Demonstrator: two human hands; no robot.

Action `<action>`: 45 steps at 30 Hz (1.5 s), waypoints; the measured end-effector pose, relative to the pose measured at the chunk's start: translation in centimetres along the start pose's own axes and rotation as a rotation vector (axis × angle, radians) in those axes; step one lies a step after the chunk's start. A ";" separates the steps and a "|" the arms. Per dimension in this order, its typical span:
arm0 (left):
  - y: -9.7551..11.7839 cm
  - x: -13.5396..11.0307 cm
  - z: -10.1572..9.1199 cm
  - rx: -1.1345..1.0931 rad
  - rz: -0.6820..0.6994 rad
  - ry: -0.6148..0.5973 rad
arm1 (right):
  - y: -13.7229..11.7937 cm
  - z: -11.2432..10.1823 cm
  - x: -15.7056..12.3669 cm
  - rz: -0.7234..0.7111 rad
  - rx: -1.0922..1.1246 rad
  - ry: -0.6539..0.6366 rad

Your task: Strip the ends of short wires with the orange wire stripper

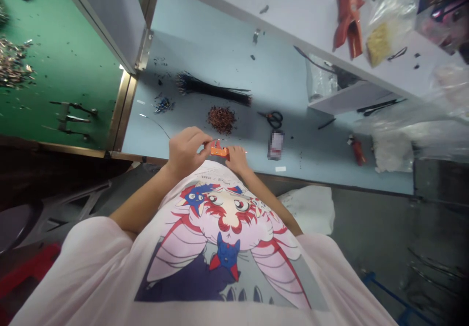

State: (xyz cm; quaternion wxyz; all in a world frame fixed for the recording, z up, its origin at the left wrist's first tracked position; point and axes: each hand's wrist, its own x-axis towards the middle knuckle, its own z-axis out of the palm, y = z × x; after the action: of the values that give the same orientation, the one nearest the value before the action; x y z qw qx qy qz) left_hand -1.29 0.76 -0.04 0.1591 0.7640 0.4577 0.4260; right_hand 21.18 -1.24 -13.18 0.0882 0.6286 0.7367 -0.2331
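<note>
The left hand point(187, 153) has its grip pinched on a thin wire point(160, 125); the right hand's point(237, 160) is wrapped around an orange tool point(220, 151). Copper-coloured pieces point(222, 119) lie farther on the table point(249, 142).

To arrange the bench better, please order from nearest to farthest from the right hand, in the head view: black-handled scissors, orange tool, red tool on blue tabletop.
1. Orange tool: in the right hand.
2. Black-handled scissors: ahead, to its right.
3. Red tool: far right on the blue tabletop.
</note>
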 end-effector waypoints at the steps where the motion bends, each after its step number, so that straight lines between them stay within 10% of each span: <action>1: 0.0 -0.1 0.0 0.012 0.023 0.003 | 0.1 0.6 0.1 -0.002 0.004 -0.005; 8: -0.2 -0.6 0.3 0.058 0.030 -0.032 | 0.1 0.2 0.8 -0.019 0.054 0.027; 14: 0.0 -0.5 0.6 0.114 0.096 -0.061 | -2.4 -7.9 -2.6 -0.310 0.358 0.557; 19: 0.1 -0.5 1.0 0.114 0.117 -0.097 | -4.4 -13.0 -4.9 -0.456 0.266 0.655; 29: 0.0 -0.7 0.4 0.103 0.131 -0.235 | -5.3 -12.5 -3.9 -0.549 0.172 0.625; 37: -4.9 -1.1 -4.2 -0.037 -0.249 0.004 | 2.5 -15.1 -5.0 -0.175 0.197 0.891; 45: -2.7 -0.8 -0.2 -0.541 -0.616 -0.056 | 0.8 -10.9 2.2 -0.006 0.270 0.543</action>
State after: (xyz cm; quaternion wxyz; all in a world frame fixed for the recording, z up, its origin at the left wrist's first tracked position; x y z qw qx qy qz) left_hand -3.18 1.49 -1.99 0.4867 0.5333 0.5318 0.4426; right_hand 23.34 5.73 -4.78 -0.1971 0.6716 0.6977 -0.1528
